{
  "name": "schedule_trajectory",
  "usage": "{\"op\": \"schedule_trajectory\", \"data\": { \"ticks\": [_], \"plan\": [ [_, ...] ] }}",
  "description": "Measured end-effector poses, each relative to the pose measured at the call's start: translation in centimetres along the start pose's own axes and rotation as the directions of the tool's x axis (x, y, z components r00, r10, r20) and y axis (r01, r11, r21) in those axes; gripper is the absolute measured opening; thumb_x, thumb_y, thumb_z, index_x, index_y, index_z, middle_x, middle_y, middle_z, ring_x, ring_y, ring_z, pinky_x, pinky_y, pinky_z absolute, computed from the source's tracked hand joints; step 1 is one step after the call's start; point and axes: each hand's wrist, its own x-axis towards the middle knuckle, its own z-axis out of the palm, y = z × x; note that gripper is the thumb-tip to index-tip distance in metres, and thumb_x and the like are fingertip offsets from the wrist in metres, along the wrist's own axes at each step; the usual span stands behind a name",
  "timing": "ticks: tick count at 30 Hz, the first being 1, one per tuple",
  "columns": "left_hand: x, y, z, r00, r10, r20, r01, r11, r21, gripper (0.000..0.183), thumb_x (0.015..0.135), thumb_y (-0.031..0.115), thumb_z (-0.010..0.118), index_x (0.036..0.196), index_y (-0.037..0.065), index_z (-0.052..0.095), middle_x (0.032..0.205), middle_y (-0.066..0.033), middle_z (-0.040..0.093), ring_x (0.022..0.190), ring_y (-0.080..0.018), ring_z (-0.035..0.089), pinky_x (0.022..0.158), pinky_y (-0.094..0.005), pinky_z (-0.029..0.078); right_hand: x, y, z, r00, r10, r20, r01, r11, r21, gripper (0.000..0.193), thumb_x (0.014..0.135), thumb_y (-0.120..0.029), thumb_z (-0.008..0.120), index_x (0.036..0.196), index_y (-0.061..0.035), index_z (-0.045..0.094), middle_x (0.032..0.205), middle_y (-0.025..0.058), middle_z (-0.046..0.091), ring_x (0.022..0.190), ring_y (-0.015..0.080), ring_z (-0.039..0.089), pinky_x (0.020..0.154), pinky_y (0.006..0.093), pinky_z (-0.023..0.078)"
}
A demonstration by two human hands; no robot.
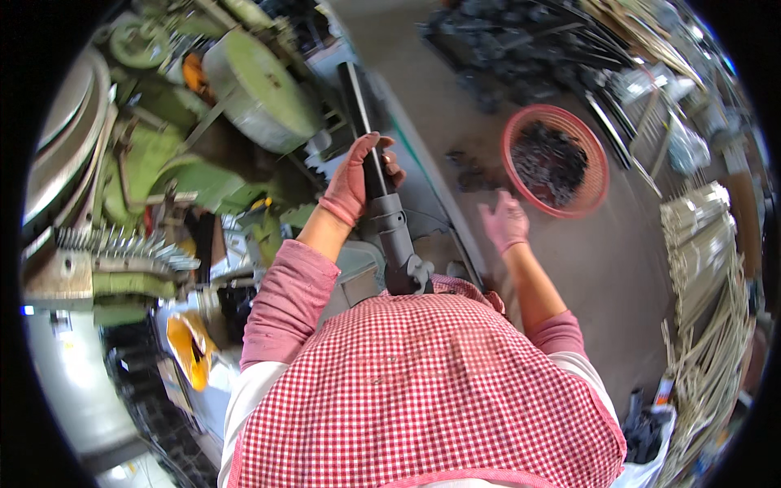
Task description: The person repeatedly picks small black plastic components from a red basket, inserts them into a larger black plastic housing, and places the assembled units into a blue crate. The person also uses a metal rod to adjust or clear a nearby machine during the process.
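Observation:
My left hand point(358, 175), in a pink glove, is wrapped around a black metal tube point(355, 96). The tube slants from the upper middle down toward my apron. At its lower end sits a dark grey jointed fitting point(396, 244) with a knob, close against the apron. My right hand point(506, 221), also gloved in pink, hovers over the brown work surface with thumb and fingers apart and nothing visible in it. Just past it, a few small dark pieces point(470, 172) lie loose. A red plastic basket point(604, 180) holding many small black parts stands to its right.
Green machinery with a large round wheel point(264, 89) fills the left side. Black parts point(521, 49) are heaped at the far end of the surface. Bundles of pale strips point(706, 268) lie along the right edge. A white bag point(655, 455) with dark parts is at lower right.

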Motion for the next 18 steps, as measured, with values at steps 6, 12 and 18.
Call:
{"op": "schedule_trajectory", "data": {
  "ticks": [6,12,18],
  "plan": [
    [-5.0,0.0,-5.0,0.998,0.027,-0.05,-0.031,0.997,-0.07,0.036,0.093,0.04,0.067,0.098,0.007,0.054,0.076,-0.0041,0.059,0.071,-0.0192,0.063,0.082,-0.0409,0.057,4.4,7.4,3.7,0.999,0.032,0.035,-0.017,0.929,-0.37,0.058,0.095,-0.038,0.053,0.146,-0.0129,0.04,0.141,0.0178,0.053,0.123,0.0327,0.057,0.099,0.0445,0.049],
    [-8.0,1.5,-6.0,0.992,0.121,-0.045,-0.12,0.993,0.019,0.046,0.091,0.046,0.068,0.103,0.004,0.055,0.084,-0.0081,0.063,0.077,-0.0228,0.066,0.083,-0.0435,0.058,3.5,8.5,4.6,0.996,-0.076,-0.055,0.056,0.953,-0.297,0.044,0.094,-0.038,0.056,0.129,-0.0107,0.054,0.126,0.0226,0.059,0.11,0.0378,0.063,0.09,0.0479,0.053],
    [-8.8,1.7,-5.9,0.945,0.253,-0.206,-0.179,0.929,0.323,0.029,0.09,0.012,0.072,0.108,0.003,0.05,0.087,-0.0113,0.065,0.071,-0.0233,0.066,0.063,-0.0374,0.059,1.7,5.6,3.1,0.982,-0.026,0.189,-0.014,0.978,0.206,0.038,0.091,-0.026,0.066,0.122,-0.0046,0.059,0.11,0.0149,0.063,0.093,0.0237,0.066,0.079,0.0362,0.056]
  ]
}}
